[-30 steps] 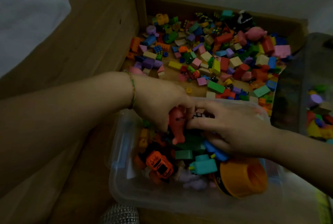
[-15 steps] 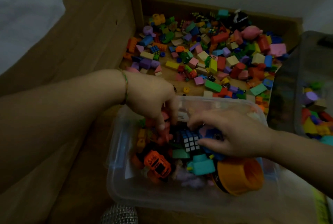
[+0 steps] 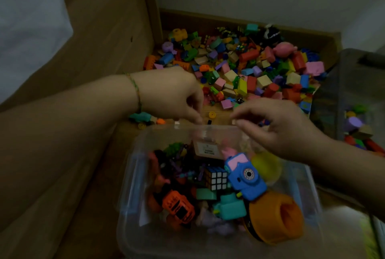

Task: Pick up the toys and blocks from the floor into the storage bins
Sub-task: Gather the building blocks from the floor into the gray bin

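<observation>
Bin [image 3: 133, 175] of clear plastic, gridded cube [image 3: 215, 178], round orange cup [image 3: 277, 219], angular blocks [image 3: 239, 71]

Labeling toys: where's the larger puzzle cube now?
Head view: the larger puzzle cube lies in the clear bin, near its middle, just left of the blue toy camera, behind a teal block.

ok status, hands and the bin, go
Left grip and right grip over far rim of bin, nothing seen in either. Bin part full of toys. Block pile on floor beyond. Path looks clear.
</observation>
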